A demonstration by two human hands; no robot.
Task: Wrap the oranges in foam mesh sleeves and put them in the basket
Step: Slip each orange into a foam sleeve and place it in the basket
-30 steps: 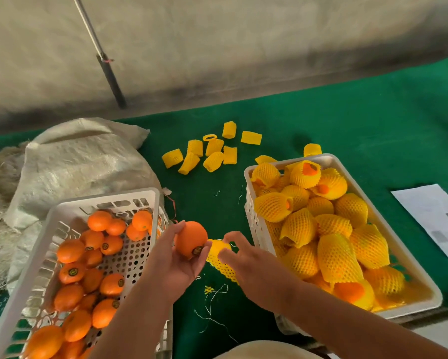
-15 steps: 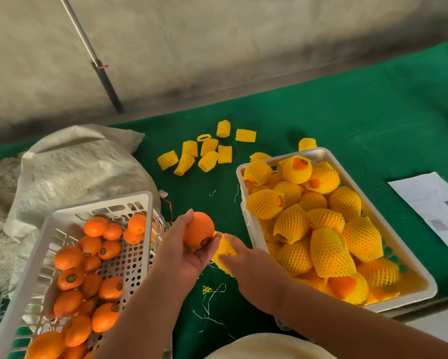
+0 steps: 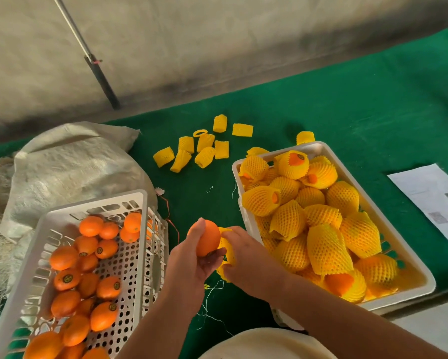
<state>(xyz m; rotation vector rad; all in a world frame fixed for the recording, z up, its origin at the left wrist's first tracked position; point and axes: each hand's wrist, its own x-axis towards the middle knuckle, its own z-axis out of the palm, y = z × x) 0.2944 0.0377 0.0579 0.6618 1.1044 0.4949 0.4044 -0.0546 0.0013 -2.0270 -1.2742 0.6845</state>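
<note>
Head view, the only one: my left hand (image 3: 192,257) grips one smooth, round orange (image 3: 207,238), with the fingers curled over its top and the thumb under it. A small dark sticker shows at its lower edge. My right hand (image 3: 246,257) pinches a yellow foam mesh sleeve (image 3: 227,248) and holds it against the right side of this orange. The sleeve is soft, with a net pattern of small holes, and it touches the fruit, but how far it covers the fruit I cannot tell, because my fingers hide it.

To the left of my grip stands a white plastic crate (image 3: 137,255) with a perforated bottom and slotted walls. It holds the bare oranges (image 3: 88,257), glossy, many with a round dark sticker; I count about twenty, though some at the lower edge are cut off.

To the right of my grip stands the white basket (image 3: 342,161), with smooth plain walls. It is filled with wrapped oranges (image 3: 324,244), each in a bulging yellow net; roughly twenty show, and in a few the orange skin peeks from the open end.

Beyond my hands, on the green felt-like cloth (image 3: 373,99), lie loose sleeves (image 3: 204,149), short flattened tubes: nine in the group and one more (image 3: 305,137) behind the basket.

Further left lies a coarse woven sack (image 3: 70,164), and at far right one white paper sheet (image 3: 435,200).
</note>
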